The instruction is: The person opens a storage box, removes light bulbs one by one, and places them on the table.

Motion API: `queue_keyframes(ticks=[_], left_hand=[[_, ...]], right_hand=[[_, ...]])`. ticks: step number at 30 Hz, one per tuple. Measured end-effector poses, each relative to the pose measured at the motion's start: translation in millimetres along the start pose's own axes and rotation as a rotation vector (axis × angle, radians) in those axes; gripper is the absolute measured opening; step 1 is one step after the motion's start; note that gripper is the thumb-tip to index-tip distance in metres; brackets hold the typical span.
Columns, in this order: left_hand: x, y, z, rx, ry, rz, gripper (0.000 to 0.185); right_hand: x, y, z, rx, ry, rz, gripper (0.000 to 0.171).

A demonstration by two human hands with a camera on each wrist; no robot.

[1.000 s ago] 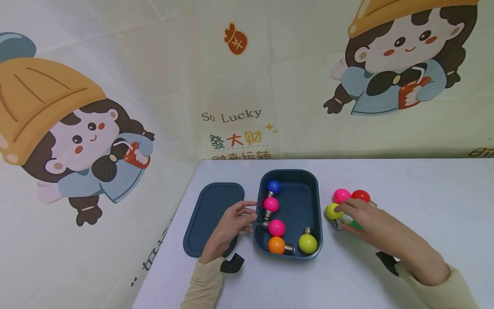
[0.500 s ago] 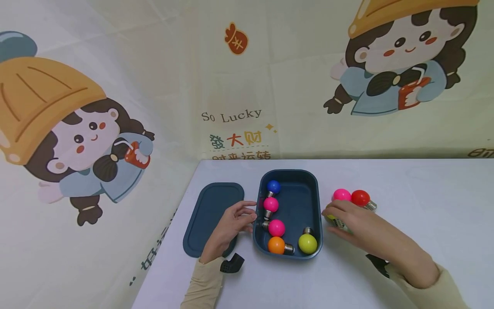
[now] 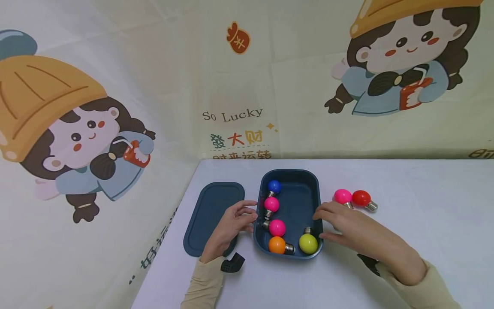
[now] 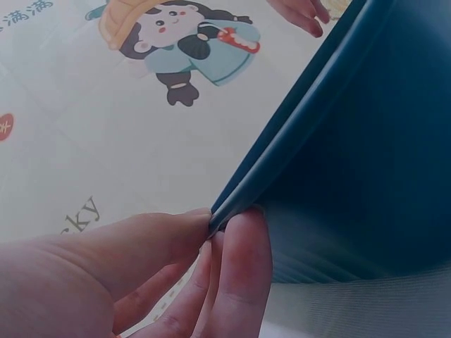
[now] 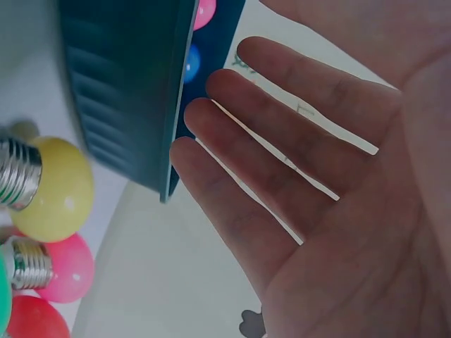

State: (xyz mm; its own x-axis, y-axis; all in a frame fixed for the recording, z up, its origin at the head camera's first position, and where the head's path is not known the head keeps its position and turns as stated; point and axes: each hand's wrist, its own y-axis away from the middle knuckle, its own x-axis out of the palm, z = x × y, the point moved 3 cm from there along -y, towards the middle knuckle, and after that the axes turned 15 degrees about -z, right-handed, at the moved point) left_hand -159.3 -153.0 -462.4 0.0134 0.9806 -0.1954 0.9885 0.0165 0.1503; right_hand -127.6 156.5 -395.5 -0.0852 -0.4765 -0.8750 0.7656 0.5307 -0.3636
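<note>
A flat dark-blue plastic lid [image 3: 213,216] lies on the white table [image 3: 424,240] at the far left, and just beside it the left hand [image 3: 231,225] pinches the left rim of the deep dark-blue rectangular plastic box [image 3: 313,189]; the left wrist view shows thumb and fingers [image 4: 236,260] closed on that thin rolled edge [image 4: 296,162], holding the box in place. Inside the box lie a small blue bulb [image 3: 273,186], two pink bulbs [image 3: 271,204] one behind the other, an orange bulb [image 3: 276,244] and a yellow-green bulb [image 3: 308,243], all with metal screw bases. The right hand [image 3: 347,229] hovers over the box's right rim with fingers straight and spread, the palm empty in the right wrist view [image 5: 317,176], so it holds nothing. Below it, outside the box wall, that view shows a yellow bulb [image 5: 53,190], and in the head view a pink bulb [image 3: 342,196] and a red bulb [image 3: 361,198] lie touching on the table to the right. These bulbs look light, smooth and round, likely to roll and slip; a hold around the globe, or at the ribbed metal base, seems surest, with gentle pressure in case the shell is brittle.
</note>
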Motion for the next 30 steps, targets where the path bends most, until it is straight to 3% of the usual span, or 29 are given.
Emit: queue_keyframes(ticks=[11, 30], left_hand=[[-2.3, -2.7, 0.7, -0.013, 0.004, 0.007, 0.044], [-6.5, -5.6, -1.6, -0.01, 0.011, 0.029, 0.045]], right_hand=[[9, -15, 15, -0.123, -0.032, 0.029, 0.038], [28, -33, 23, -0.054, -0.047, 0.187, 0.043]])
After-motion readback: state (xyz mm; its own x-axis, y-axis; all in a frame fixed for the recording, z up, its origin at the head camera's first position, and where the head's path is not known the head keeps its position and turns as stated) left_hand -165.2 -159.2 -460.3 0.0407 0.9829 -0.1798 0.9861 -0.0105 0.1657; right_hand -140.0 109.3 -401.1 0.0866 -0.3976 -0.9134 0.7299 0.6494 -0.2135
